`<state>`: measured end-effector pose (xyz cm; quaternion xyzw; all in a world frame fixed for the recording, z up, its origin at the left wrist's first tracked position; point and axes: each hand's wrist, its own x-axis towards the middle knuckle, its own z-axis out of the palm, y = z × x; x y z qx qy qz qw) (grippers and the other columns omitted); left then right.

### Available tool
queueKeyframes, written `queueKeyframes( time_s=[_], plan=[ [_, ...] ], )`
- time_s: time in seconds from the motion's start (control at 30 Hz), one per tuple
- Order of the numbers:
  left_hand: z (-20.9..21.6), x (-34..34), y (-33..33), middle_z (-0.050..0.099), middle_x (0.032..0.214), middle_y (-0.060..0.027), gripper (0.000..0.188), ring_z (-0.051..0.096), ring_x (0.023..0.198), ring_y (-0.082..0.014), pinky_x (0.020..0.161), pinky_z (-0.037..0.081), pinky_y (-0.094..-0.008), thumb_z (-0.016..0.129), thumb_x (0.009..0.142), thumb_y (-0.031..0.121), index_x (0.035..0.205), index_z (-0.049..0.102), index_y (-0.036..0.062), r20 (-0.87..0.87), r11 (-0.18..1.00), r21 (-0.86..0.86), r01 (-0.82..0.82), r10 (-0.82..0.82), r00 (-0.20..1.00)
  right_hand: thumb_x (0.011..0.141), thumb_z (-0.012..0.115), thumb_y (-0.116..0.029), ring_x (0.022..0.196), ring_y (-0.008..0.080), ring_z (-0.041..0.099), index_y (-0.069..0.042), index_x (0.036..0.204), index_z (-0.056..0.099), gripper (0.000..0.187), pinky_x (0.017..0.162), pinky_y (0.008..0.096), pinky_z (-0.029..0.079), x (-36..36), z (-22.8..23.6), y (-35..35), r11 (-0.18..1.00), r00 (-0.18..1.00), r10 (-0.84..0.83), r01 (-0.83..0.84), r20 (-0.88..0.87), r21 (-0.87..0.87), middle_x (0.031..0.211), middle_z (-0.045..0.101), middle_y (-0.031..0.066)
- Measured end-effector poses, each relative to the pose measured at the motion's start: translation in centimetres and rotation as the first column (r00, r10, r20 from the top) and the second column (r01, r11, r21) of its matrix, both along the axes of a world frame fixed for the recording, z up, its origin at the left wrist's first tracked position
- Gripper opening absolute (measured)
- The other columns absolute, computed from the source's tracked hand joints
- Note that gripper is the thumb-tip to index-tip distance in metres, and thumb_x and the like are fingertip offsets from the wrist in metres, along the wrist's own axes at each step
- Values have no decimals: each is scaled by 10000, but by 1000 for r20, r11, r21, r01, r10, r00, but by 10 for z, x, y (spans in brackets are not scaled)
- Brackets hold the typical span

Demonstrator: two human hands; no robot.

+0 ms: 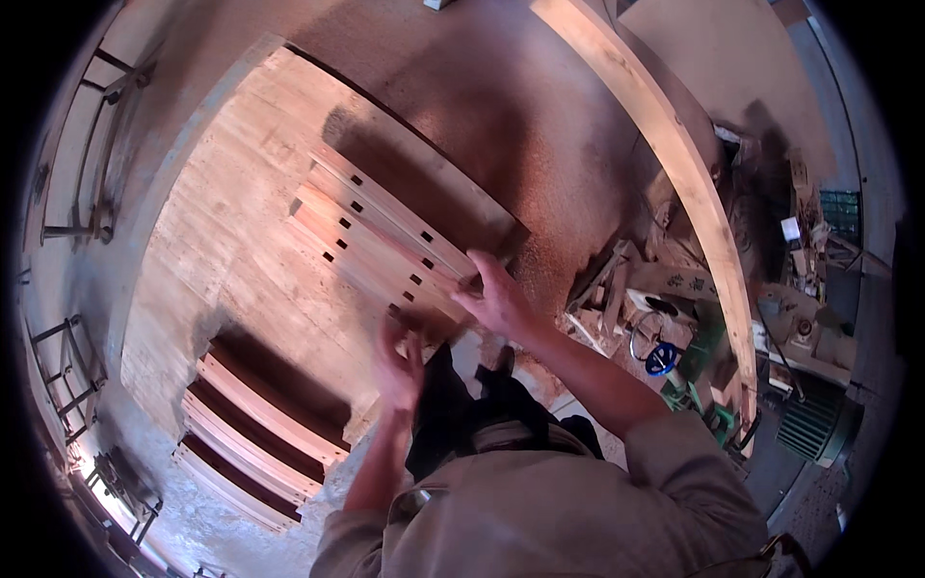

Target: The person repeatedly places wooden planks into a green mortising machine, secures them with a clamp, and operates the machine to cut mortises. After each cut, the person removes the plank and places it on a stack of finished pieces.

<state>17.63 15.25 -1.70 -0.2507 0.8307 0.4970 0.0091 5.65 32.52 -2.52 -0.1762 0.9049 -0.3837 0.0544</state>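
Several pale wooden bars with dark square mortise holes (pixel 371 231) lie side by side on a wide wooden board, slanting toward me. My right hand (pixel 496 301) is at their near right ends, with thumb and forefinger around the end of the bars. Just off their near left corner is my left hand (pixel 397 368), slightly blurred. Its fingers are apart, and I see nothing held in it. Whether its fingertips touch the closest bar cannot be made out.
The wooden board (pixel 222 183) spreads under the bars. Several slightly curved rails (pixel 260 409) rest at its lower left. A long timber beam (pixel 665 125) crosses the right side, beside a machine with a blue handwheel (pixel 661 358), a green motor (pixel 814 424) and wood scraps (pixel 612 284). Metal frames (pixel 67 371) stand far left.
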Motion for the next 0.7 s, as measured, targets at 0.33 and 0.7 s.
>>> queueKeyframes(
  time_s=[0.33,0.7],
  plan=[
    [16,-116,-39,618,669,-83,377,634,630,-222,558,479,-344,573,868,403,927,599,32,404,994,106,29,-69,912,839,645,-304,544,226,579,23,905,535,351,528,349,465,55,-8,13,882,618,-91,415,781,-225,632,575,104],
    [7,-87,-34,580,648,-17,346,564,514,-108,439,408,-214,604,872,366,759,573,41,322,755,606,-250,55,945,819,622,-317,702,348,637,-27,911,606,305,635,419,500,87,-12,-6,991,885,-133,133,446,30,763,643,183]
  ],
)
